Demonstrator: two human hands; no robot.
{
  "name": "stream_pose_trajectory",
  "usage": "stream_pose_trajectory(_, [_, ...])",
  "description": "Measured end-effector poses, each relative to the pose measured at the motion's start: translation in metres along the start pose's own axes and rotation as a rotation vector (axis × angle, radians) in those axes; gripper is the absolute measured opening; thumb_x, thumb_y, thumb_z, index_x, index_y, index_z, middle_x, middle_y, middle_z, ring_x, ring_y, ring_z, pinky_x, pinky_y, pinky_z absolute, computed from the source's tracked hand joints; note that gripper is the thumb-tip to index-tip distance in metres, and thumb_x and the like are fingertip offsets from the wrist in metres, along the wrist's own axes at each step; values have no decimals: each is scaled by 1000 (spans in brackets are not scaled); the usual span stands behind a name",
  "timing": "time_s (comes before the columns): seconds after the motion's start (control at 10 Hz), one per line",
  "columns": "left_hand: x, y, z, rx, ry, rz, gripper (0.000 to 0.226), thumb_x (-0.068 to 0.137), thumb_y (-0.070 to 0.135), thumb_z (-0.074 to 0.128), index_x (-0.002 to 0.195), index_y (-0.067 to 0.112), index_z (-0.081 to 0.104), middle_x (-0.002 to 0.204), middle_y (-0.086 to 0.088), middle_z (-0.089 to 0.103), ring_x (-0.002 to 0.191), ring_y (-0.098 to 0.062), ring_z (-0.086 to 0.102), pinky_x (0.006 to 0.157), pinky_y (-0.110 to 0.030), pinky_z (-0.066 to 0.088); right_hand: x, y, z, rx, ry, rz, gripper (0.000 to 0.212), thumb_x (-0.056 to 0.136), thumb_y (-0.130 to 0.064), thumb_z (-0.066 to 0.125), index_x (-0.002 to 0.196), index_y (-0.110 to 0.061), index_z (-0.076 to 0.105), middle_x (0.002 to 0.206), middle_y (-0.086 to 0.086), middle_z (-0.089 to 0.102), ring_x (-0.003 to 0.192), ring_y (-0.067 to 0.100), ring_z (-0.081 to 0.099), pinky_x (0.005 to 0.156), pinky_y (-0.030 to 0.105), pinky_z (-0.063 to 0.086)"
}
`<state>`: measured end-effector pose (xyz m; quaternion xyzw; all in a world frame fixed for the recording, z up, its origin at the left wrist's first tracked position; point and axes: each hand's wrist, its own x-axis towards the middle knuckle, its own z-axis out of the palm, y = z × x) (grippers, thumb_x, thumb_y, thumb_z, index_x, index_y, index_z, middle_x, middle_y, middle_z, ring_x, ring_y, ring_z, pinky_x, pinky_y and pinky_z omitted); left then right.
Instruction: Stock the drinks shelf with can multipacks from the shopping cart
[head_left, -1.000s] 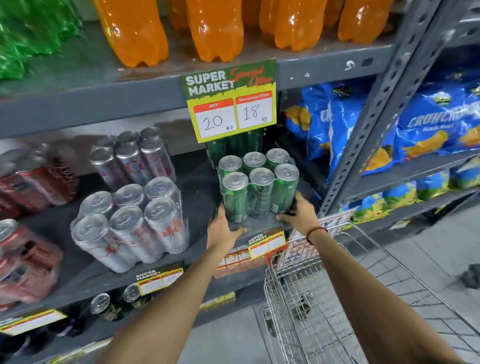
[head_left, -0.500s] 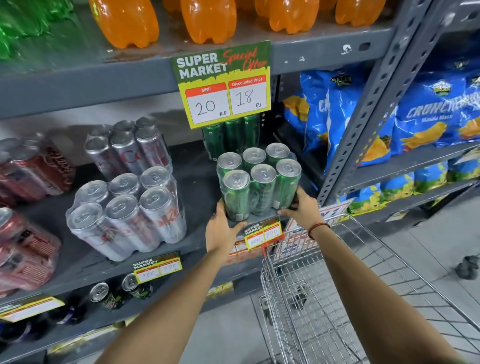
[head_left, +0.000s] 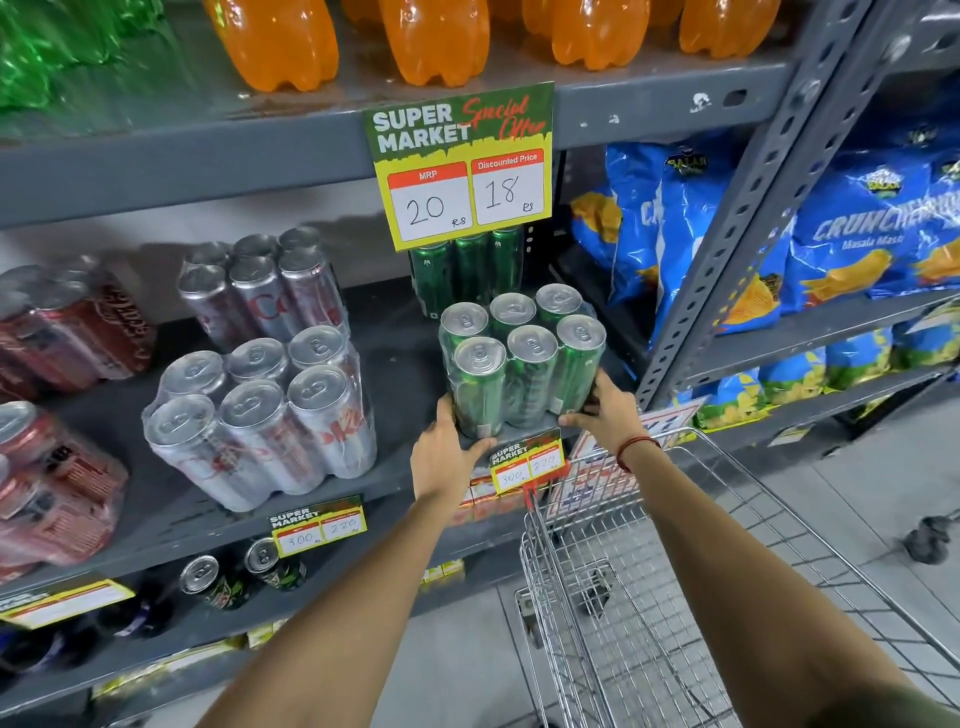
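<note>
A shrink-wrapped multipack of green cans (head_left: 522, 364) stands upright at the front edge of the grey drinks shelf (head_left: 405, 364). My left hand (head_left: 447, 449) grips its lower left corner and my right hand (head_left: 605, 415) holds its lower right side. Behind it stands another green multipack (head_left: 467, 270), partly hidden by a price sign. The wire shopping cart (head_left: 623, 597) is below my right arm and I see no packs in it.
Two silver can multipacks (head_left: 260, 415) and red can packs (head_left: 57, 478) fill the shelf's left part. A hanging price sign (head_left: 462, 166) overlaps the shelf opening. Orange bottles (head_left: 441, 36) sit above, blue crisp bags (head_left: 857, 239) to the right past the upright post (head_left: 737, 208).
The green multipack has been pushed slightly further onto the shelf with both hands still on it. The view has shifted a little.
</note>
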<state>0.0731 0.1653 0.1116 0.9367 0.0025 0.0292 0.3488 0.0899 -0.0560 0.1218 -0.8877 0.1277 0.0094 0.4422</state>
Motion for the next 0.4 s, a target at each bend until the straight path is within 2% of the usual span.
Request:
stream_pose_trajectory(0.1, [-1, 4, -5, 29, -32, -17, 67, 72, 46, 72, 122, 15, 40, 107, -9, 71, 94, -34, 66, 69, -37, 50, -1, -6, 0, -20, 12, 29, 75, 68, -7, 81, 132, -10, 41, 120, 17, 64, 107, 30, 64, 97, 43, 51])
stream_pose_trajectory(0.2, [2, 3, -8, 46, -65, -6, 65, 75, 42, 71, 124, 15, 37, 111, -12, 69, 98, -36, 65, 71, -40, 51, -5, -8, 5, -27, 59, 69, 67, 69, -6, 79, 126, -5, 43, 117, 19, 64, 108, 31, 63, 93, 37, 51])
stream_pose_trajectory(0.3, [-6, 8, -18, 7, -118, -20, 73, 76, 31, 73, 134, 14, 31, 123, -13, 64, 108, -37, 61, 79, -44, 52, -20, -18, 11, -128, 118, 75, 58, 72, -8, 77, 120, 2, 47, 119, 22, 62, 112, 36, 58, 92, 40, 47])
stream_pose_trajectory(0.4, [-8, 9, -28, 10, -127, 21, 71, 78, 27, 69, 137, 15, 32, 127, -14, 60, 113, -34, 58, 86, -45, 52, -38, -32, 15, -202, 274, 42, 39, 79, -12, 69, 111, 4, 55, 113, 25, 61, 108, 39, 55, 89, 43, 49])
